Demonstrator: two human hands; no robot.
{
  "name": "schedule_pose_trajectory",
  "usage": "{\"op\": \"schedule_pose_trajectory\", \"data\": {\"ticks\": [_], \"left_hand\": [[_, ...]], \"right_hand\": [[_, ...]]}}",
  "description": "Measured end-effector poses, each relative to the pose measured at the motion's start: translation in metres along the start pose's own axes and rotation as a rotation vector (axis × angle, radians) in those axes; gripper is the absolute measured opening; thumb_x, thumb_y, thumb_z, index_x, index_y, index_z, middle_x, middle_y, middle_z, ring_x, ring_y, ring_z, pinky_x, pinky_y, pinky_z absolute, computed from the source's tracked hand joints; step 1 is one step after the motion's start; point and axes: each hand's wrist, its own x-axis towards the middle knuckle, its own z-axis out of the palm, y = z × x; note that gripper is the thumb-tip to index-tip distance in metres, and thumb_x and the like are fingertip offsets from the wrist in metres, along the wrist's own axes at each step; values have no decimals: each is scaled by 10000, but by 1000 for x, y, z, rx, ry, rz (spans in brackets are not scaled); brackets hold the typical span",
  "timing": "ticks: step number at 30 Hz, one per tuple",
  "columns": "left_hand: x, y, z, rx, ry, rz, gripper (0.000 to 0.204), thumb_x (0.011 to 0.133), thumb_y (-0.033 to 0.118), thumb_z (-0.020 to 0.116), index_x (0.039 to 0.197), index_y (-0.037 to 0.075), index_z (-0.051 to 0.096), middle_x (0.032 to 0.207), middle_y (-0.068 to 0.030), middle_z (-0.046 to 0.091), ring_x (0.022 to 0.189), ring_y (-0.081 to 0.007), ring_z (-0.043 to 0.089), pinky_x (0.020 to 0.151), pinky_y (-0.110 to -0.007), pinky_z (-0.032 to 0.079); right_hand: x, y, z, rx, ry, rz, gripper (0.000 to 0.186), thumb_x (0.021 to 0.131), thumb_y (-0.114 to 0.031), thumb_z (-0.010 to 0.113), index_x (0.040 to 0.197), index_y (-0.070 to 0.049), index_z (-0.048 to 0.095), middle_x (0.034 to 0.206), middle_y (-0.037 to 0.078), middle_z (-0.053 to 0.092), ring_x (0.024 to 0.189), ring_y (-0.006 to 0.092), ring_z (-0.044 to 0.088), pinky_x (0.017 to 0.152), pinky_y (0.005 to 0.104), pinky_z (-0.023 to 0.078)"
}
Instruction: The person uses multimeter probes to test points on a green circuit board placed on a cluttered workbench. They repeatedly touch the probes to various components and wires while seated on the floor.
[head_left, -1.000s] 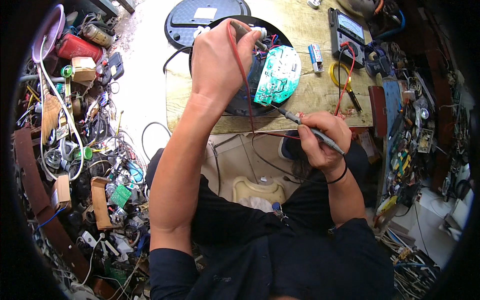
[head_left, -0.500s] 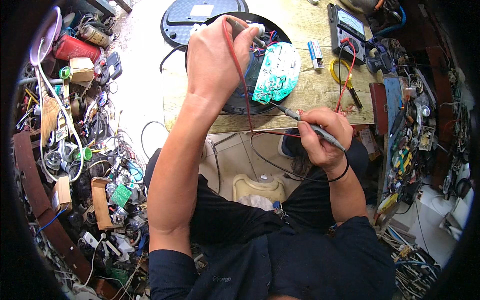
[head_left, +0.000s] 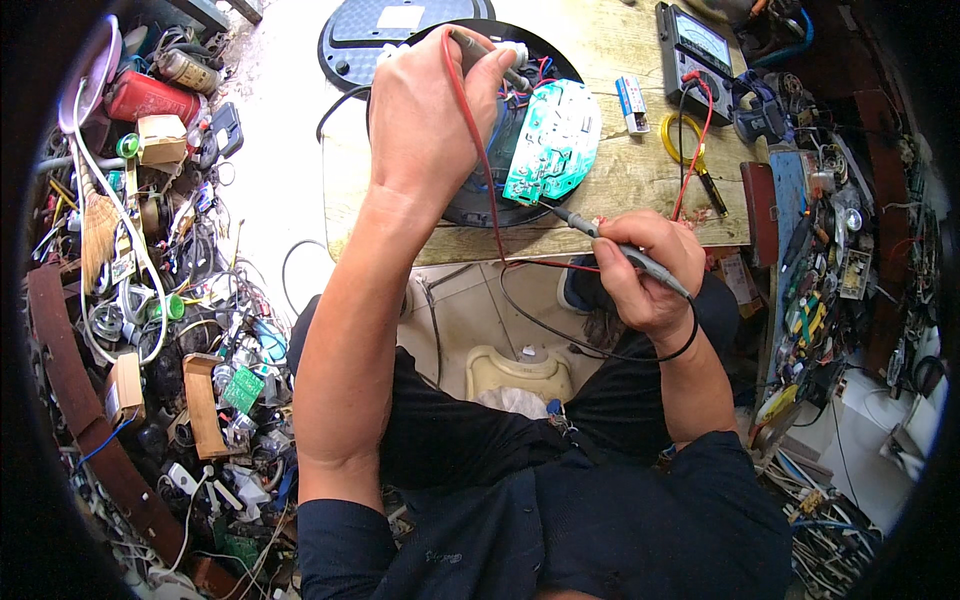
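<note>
A green circuit board [head_left: 556, 142] lies tilted over the right part of a round black housing [head_left: 476, 212], with wires under it. My left hand [head_left: 432, 112] is closed on a grey test probe [head_left: 474, 46] with a red lead, its tip by the board's upper left edge. My right hand [head_left: 652, 268] grips a second grey test probe [head_left: 580, 224] with a black lead. That probe's tip is at the board's lower edge; whether it touches is too small to tell. Both leads loop below the table edge. An analog multimeter [head_left: 700, 52] stands at the back right.
A black round cover [head_left: 362, 58] lies behind the housing. Right of the board are a small blue-and-white box [head_left: 632, 104] and a yellow ring-shaped tool [head_left: 668, 140]. Cluttered parts and wires [head_left: 215, 300] pile up at left; crowded shelves [head_left: 835, 250] flank the right.
Both hands keep their grips and nearly the same places. The board, the housing and the right probe's tip sit very slightly farther up and left in the picture.
</note>
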Motion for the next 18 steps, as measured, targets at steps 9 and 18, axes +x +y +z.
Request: {"op": "schedule_pose_trajectory", "data": {"ticks": [9,18], "left_hand": [[0,-3,1,15,6,11,288,1004,264,785,1025,-23,784,775,-123,777,699,-128,733,672,-302,571],[0,0,1,-26,21,7,283,995,242,793,1017,-39,770,747,-105,755,679,-85,670,646,-290,543]], "right_hand": [[1,2,3,19,-21,-22,188,841,29,763,1009,2,683,881,164,757,729,276,746,671,355,580],[4,7,5,17,24,-73,172,843,-3,788,980,-34,688,793,122,729,617,267,709,572,362,544]]}}
